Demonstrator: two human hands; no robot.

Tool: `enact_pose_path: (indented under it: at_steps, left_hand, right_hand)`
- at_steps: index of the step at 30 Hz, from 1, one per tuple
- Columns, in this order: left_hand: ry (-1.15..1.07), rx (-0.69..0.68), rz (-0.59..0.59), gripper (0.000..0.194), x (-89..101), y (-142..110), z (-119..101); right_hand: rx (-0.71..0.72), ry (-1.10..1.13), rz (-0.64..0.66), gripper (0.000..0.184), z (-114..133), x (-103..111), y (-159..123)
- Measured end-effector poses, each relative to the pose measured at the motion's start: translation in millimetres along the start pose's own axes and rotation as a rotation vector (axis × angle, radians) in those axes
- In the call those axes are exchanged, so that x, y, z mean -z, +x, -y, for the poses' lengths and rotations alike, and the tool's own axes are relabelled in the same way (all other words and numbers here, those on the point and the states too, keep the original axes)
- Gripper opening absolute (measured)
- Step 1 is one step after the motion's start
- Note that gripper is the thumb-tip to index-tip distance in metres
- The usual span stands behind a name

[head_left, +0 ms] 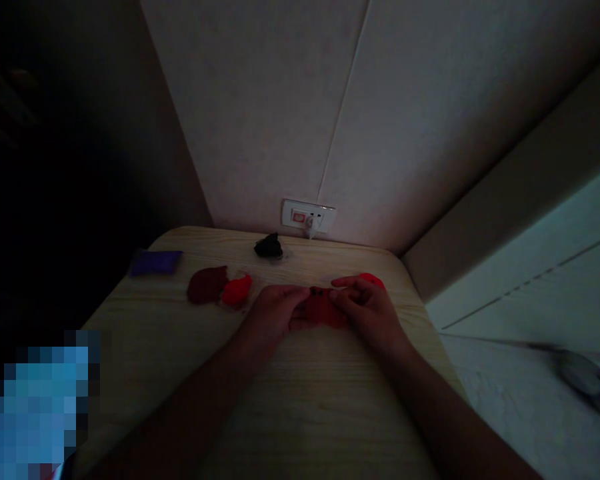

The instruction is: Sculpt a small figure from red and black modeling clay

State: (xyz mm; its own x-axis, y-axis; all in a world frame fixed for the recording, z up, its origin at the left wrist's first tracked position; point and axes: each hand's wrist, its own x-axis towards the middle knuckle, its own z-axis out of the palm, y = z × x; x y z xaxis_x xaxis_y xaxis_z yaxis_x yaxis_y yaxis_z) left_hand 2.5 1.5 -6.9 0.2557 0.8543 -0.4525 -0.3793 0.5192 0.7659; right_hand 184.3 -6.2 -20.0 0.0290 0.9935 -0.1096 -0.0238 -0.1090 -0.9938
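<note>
A flat, soft-looking red piece [325,309] with small dark spots at its top edge is held between my two hands, a little above the wooden table. My left hand [279,310] grips its left side, thumb on top and fingers behind. At its upper right edge, my right hand [367,312] pinches it between thumb and fingers. Partly hidden behind the right hand lies a bright red piece [373,279]. Left of my hands, a dark red piece [207,285] lies beside another bright red piece [237,291]. Dim light blurs what these are made of.
On the pale wooden table [300,413] a black crumpled bundle [269,246] lies near the back edge. A purple packet [156,263] is at the far left. The wall behind carries a socket plate [309,215] with a plug. A pixelated blue patch [45,407] covers the lower left.
</note>
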Motion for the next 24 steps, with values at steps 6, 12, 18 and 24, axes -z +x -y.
enact_pose_path:
  at_steps: [6, 12, 18, 24]
  left_hand:
    - [0.001, -0.002, -0.019, 0.012, 1.7, 2, 0]
    - [0.000, -0.051, -0.071, 0.015, 0.3, 1, -1]
    - [0.058, -0.070, -0.154, 0.033, -0.5, 2, -6]
    - [0.146, -0.139, -0.176, 0.029, 1.7, 2, -8]
  right_hand:
    - [-0.011, -0.049, -0.065, 0.038, 1, 3, 4]
    - [-0.002, -0.008, -0.044, 0.035, 1, 5, 6]
    - [-0.060, 0.085, -0.025, 0.037, 3, 8, 8]
    - [-0.059, -0.018, -0.035, 0.030, 1, 13, 11]
